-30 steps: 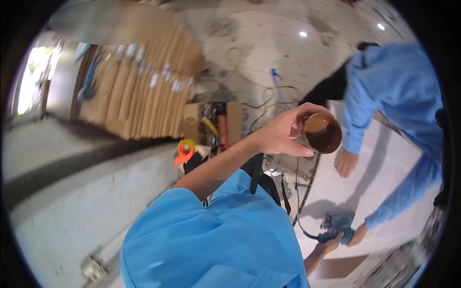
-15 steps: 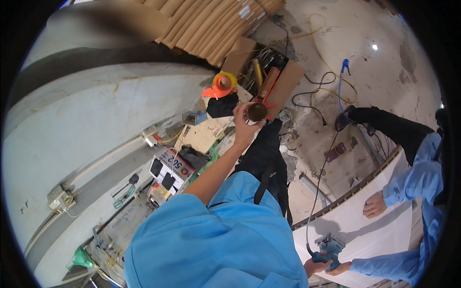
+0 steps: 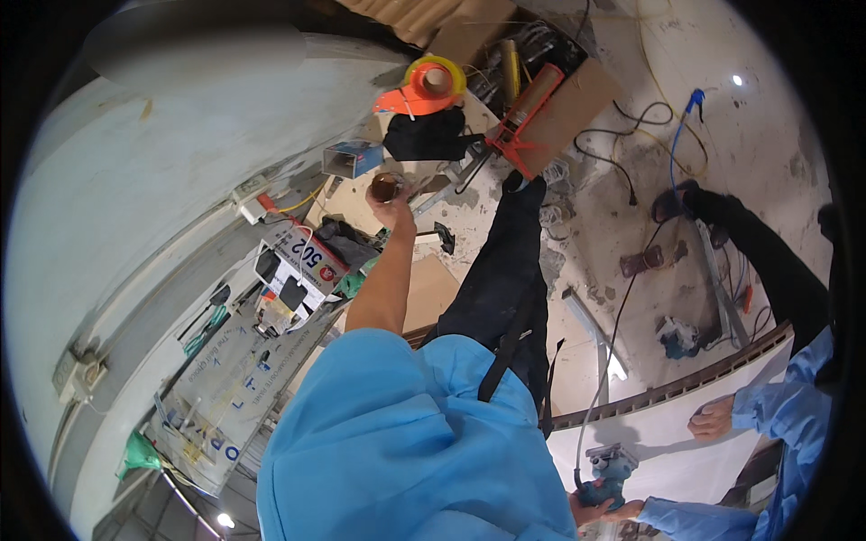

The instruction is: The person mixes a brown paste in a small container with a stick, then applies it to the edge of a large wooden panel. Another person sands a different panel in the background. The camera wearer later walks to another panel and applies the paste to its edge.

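The left hand [image 3: 392,211], curled round a brown hollow cylinder [image 3: 386,187], has swung away from the flat white panel [image 3: 681,478], leaving the right hand [image 3: 588,513] there, closed on a teal corded power tool [image 3: 610,469].

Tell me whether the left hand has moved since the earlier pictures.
Yes. Judged against the cardboard box, the left hand has moved leftward, away from it and toward the small blue box.

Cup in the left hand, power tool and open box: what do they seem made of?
Cup: perhaps glass or clear plastic; its rim looks pale and shiny. Power tool: likely smooth plastic, by its moulded teal body, with a grey, metal-looking plate. Box: likely matte cardboard, by its plain brown surface.
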A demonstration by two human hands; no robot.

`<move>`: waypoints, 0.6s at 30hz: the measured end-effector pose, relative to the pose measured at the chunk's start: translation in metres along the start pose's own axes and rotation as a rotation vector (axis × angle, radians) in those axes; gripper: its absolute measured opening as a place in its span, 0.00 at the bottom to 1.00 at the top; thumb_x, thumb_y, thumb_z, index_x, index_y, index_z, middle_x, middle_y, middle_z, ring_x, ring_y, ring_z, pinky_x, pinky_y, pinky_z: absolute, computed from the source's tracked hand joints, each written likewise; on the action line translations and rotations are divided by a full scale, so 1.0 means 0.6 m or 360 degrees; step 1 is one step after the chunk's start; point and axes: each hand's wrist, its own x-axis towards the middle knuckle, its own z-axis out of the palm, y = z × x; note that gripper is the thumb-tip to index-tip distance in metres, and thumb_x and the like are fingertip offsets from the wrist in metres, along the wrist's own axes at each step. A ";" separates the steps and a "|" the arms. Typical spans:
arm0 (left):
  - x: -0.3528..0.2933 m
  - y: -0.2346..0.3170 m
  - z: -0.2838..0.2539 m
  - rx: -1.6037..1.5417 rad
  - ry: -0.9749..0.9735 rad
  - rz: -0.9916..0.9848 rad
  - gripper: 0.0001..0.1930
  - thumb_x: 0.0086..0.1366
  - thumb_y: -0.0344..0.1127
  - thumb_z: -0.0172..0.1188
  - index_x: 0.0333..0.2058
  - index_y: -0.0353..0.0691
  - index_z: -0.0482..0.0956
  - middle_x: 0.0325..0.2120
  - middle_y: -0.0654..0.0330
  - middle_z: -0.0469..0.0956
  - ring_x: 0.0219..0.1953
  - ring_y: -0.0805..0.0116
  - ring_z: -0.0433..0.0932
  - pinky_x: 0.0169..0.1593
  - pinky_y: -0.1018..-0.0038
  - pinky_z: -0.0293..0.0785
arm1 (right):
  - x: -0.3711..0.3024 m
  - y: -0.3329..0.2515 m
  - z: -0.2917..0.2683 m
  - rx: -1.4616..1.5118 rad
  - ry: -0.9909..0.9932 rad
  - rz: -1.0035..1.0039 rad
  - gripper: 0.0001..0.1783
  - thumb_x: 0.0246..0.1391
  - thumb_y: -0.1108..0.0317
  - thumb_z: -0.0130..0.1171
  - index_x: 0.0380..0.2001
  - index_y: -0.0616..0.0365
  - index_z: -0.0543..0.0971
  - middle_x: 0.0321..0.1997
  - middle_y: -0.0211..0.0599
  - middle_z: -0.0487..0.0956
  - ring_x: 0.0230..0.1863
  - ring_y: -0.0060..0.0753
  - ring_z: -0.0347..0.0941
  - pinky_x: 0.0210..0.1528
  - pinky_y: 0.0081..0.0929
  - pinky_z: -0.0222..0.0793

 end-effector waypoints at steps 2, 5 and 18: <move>0.024 -0.049 -0.005 0.0154 0.0021 0.0101 0.43 0.49 0.25 0.81 0.63 0.43 0.70 0.56 0.56 0.79 0.56 0.61 0.77 0.63 0.65 0.73 | 0.003 -0.005 -0.010 0.0001 -0.0175 -0.0085 0.34 0.70 0.46 0.61 0.63 0.65 0.71 0.51 0.52 0.84 0.44 0.39 0.81 0.47 0.32 0.81; 0.090 -0.118 -0.064 0.0079 -0.0649 -0.0243 0.38 0.60 0.43 0.70 0.67 0.44 0.66 0.63 0.54 0.73 0.63 0.63 0.71 0.66 0.62 0.69 | 0.005 0.002 -0.010 0.0363 -0.0120 0.0180 0.30 0.69 0.49 0.63 0.62 0.61 0.74 0.47 0.46 0.85 0.36 0.34 0.82 0.36 0.29 0.82; -0.636 0.517 0.132 0.0013 -0.2923 0.1031 0.15 0.73 0.28 0.63 0.56 0.38 0.78 0.49 0.62 0.79 0.48 0.73 0.77 0.55 0.74 0.75 | -0.049 0.025 0.131 0.1394 0.0162 0.0058 0.34 0.67 0.39 0.64 0.50 0.65 0.76 0.37 0.41 0.81 0.42 0.43 0.81 0.52 0.41 0.79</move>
